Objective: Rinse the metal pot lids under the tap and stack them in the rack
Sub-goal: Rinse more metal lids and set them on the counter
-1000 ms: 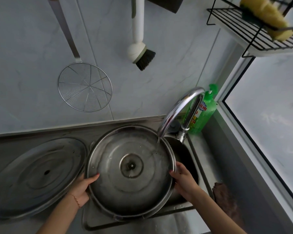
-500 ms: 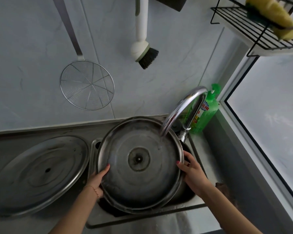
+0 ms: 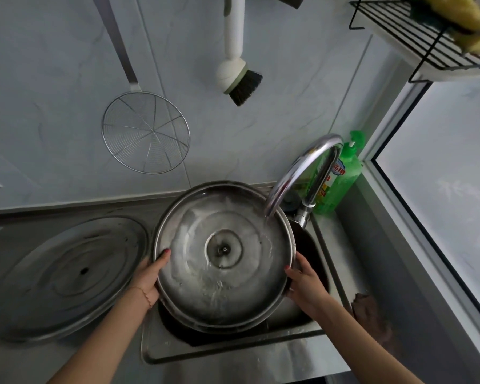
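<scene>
- The metal pot lid (image 3: 222,253) is held over the sink (image 3: 233,353), hollow underside facing up toward the camera and tipped a little toward the person.
- The left hand (image 3: 147,275) grips the lid's left rim, thumb hooked over the edge onto the inner face, the remaining fingers hidden behind the metal.
- The right hand (image 3: 305,284) grips the opposite rim the same way, thumb on the inside, the other fingers curled behind.
- Water falls from the tap (image 3: 302,173) onto the upper right part of the lid, close to the right hand, and sheets down across the inner face to the near edge.
- The relation that matters: the lid lies between the two hands, so any turn or tilt pivots on the line running from one thumb to the other. The stream lands off centre on the right, so the left half looks to get less water; rotating the lid within the grip would probably bring it under.
- A second, larger lid (image 3: 67,275) lies flat on the bench (image 3: 6,217) just left of the sink, nearer the left hand.
- A wire shelf (image 3: 427,48) is fixed high on the right; whether it is the rack meant, I cannot tell.
</scene>
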